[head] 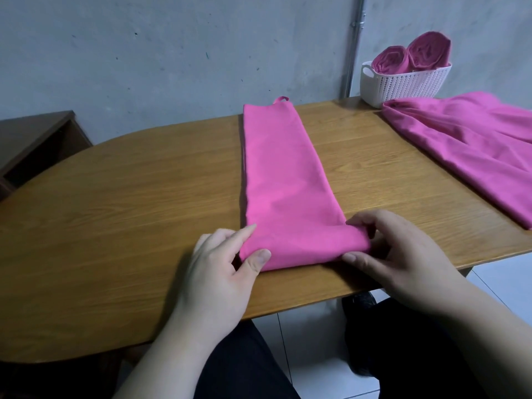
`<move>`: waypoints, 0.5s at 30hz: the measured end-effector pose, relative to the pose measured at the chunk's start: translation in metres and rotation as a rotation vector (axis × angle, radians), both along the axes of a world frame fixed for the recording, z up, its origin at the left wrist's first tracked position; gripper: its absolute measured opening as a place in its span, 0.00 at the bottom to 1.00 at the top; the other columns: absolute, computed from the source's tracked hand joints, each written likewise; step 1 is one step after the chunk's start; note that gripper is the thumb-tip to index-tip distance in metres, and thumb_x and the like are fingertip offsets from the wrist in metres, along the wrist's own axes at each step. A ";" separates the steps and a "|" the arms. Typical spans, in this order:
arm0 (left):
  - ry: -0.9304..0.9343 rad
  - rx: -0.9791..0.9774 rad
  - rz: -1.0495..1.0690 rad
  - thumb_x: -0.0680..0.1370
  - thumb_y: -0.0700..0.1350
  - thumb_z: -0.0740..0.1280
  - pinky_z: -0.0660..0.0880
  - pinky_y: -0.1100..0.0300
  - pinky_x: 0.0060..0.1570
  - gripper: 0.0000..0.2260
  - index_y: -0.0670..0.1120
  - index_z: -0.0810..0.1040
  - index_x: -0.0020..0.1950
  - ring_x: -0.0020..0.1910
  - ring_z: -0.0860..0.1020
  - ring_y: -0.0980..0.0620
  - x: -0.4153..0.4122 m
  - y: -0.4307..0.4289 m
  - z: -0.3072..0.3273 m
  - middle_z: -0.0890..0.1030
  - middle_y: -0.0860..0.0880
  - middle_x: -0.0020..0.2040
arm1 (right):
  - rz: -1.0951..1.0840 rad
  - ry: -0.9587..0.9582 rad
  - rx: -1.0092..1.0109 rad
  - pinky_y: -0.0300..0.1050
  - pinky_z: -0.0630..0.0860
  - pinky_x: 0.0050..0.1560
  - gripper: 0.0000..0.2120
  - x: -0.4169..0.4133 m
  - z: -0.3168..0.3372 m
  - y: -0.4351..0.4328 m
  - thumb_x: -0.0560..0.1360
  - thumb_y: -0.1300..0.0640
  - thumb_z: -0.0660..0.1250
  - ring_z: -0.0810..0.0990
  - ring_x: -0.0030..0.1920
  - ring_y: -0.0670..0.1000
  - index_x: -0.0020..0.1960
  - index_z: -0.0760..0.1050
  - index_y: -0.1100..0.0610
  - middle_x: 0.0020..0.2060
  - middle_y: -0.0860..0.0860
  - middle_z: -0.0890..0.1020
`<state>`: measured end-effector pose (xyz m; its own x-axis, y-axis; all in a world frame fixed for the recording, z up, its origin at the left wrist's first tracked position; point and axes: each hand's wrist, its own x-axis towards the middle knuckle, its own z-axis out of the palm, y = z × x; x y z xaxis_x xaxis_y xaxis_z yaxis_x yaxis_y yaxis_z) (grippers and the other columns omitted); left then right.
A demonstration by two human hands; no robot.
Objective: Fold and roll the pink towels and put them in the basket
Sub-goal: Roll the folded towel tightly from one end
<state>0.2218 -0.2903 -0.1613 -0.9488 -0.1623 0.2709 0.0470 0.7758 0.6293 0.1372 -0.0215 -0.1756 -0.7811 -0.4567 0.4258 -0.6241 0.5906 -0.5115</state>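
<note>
A pink towel [283, 180] folded into a long narrow strip lies on the wooden table [129, 203], running away from me, with a small loop at its far end. Its near end is turned over into the start of a roll. My left hand [221, 269] pinches the left corner of that turned end between thumb and fingers. My right hand [400, 251] pinches the right corner the same way. A white perforated basket [403, 84] at the back right holds two rolled pink towels [411, 57].
Another pink towel [472, 145] lies spread and unfolded on the right side of the table, next to the basket. A dark wooden cabinet [31, 145] stands at the left behind the table. The grey wall is close behind. My legs are below the table's near edge.
</note>
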 end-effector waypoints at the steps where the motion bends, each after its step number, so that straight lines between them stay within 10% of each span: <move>1: 0.012 -0.009 -0.010 0.73 0.67 0.59 0.58 0.79 0.59 0.30 0.58 0.73 0.73 0.60 0.66 0.66 0.000 -0.001 0.000 0.72 0.68 0.57 | -0.009 0.003 -0.010 0.29 0.68 0.49 0.21 0.000 0.000 -0.001 0.71 0.34 0.65 0.75 0.48 0.37 0.59 0.73 0.43 0.46 0.39 0.78; 7: -0.012 0.020 -0.029 0.69 0.62 0.70 0.61 0.78 0.58 0.27 0.62 0.75 0.69 0.62 0.68 0.69 0.003 -0.004 -0.001 0.72 0.73 0.58 | -0.065 0.032 0.026 0.34 0.67 0.47 0.22 -0.004 -0.004 -0.003 0.76 0.33 0.59 0.73 0.45 0.45 0.56 0.79 0.48 0.41 0.40 0.77; 13: -0.055 0.132 0.044 0.68 0.70 0.61 0.68 0.65 0.39 0.26 0.66 0.75 0.64 0.37 0.73 0.61 -0.002 -0.003 -0.006 0.80 0.56 0.48 | -0.052 0.015 0.062 0.45 0.69 0.60 0.31 -0.005 -0.002 -0.003 0.76 0.28 0.57 0.73 0.57 0.48 0.63 0.78 0.51 0.55 0.46 0.76; 15: -0.054 0.165 0.043 0.67 0.71 0.60 0.72 0.62 0.49 0.26 0.66 0.74 0.63 0.49 0.76 0.64 -0.002 -0.004 -0.008 0.80 0.60 0.54 | -0.002 0.036 0.078 0.46 0.69 0.62 0.34 -0.003 -0.002 -0.001 0.73 0.30 0.64 0.74 0.59 0.48 0.70 0.72 0.52 0.58 0.45 0.75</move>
